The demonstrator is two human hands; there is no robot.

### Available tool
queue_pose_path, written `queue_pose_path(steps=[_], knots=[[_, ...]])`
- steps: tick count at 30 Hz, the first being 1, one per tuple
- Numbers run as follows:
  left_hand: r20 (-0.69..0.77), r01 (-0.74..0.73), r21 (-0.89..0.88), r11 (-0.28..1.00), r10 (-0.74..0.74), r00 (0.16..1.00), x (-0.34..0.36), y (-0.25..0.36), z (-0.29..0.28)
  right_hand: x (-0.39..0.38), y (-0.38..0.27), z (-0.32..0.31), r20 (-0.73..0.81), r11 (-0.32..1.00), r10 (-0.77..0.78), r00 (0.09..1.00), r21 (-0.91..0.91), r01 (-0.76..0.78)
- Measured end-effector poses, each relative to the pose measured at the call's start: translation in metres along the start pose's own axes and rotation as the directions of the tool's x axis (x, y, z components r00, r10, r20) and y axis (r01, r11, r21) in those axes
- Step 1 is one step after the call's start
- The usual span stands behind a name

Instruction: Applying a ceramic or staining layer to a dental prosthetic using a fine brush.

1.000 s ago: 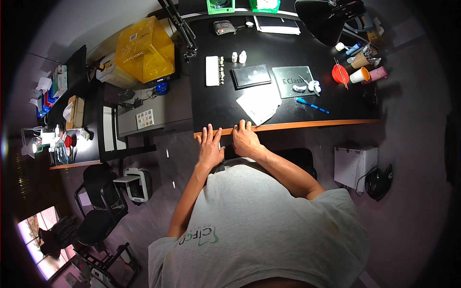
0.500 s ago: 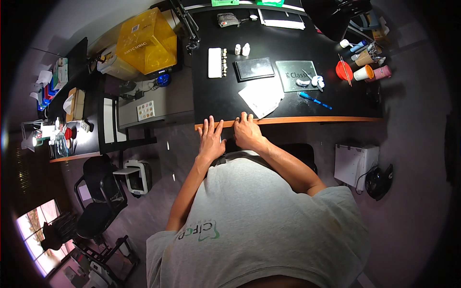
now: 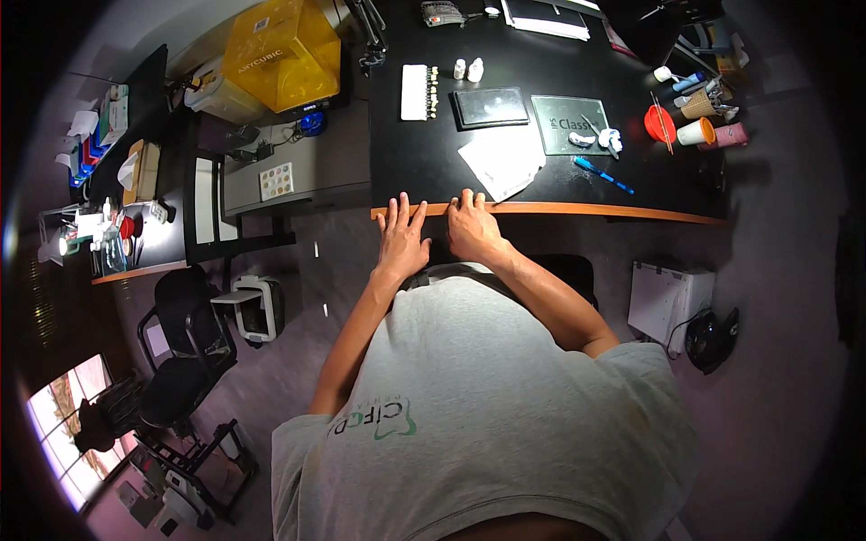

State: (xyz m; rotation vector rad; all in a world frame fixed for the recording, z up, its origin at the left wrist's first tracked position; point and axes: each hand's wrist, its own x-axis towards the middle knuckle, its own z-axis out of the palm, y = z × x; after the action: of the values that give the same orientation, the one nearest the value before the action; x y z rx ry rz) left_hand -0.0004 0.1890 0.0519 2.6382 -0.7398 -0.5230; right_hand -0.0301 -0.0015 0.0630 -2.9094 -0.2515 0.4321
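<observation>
My left hand [image 3: 403,242] rests on the orange front edge [image 3: 559,208] of a black desk [image 3: 410,167], fingers spread and nothing held. Close to its right, my right hand [image 3: 473,229] lies on the same edge, fingers bent and closer together, also without any object. Just beyond the right hand are loose white paper sheets [image 3: 505,167]. Behind them sits a black rectangular case [image 3: 491,107]. To the right, a glass slab [image 3: 559,115] carries crumpled white pieces [image 3: 610,140], and a blue pen [image 3: 603,174] lies in front of it.
A white shade-tab holder [image 3: 414,93] and two small bottles [image 3: 475,69] stand further back. At right are a red bowl [image 3: 659,124] with sticks across it and an orange-rimmed cup [image 3: 690,134]. A yellow transparent box [image 3: 281,59] stands left; a black chair [image 3: 176,347] is lower left.
The desk and everything on it sit higher in the picture and slightly further right. Both hands stay on the desk edge; the right hand's fingers look a little less curled.
</observation>
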Motion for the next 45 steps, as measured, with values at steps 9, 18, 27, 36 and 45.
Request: queue_pose_path(steps=[9, 18, 27, 36, 45], knots=[[0.001, -0.001, -0.008, 1.0, 0.001, 1.0, -0.002, -0.003, 0.001, -0.001, -0.006, -0.005, 0.014, 1.0, 0.03, 0.999, 0.004, -0.03], [0.009, 0.001, -0.005, 1.0, -0.001, 1.0, -0.002, -0.002, -0.001, 0.002, -0.002, 0.007, -0.018, 1.0, 0.009, 1.0, -0.014, -0.01], [-0.006, -0.02, -0.015, 1.0, 0.02, 1.0, -0.004, -0.004, 0.0, 0.002, -0.006, -0.005, 0.023, 0.991, -0.085, 0.996, -0.105, 0.087], [0.003, -0.017, -0.018, 1.0, 0.017, 1.0, -0.003, -0.005, -0.001, 0.002, -0.006, -0.004, -0.009, 0.988, -0.093, 0.996, -0.128, 0.091], [0.008, -0.017, -0.015, 1.0, 0.017, 1.0, -0.003, -0.002, -0.003, 0.002, -0.007, -0.007, 0.004, 0.982, -0.094, 0.996, -0.163, 0.094]])
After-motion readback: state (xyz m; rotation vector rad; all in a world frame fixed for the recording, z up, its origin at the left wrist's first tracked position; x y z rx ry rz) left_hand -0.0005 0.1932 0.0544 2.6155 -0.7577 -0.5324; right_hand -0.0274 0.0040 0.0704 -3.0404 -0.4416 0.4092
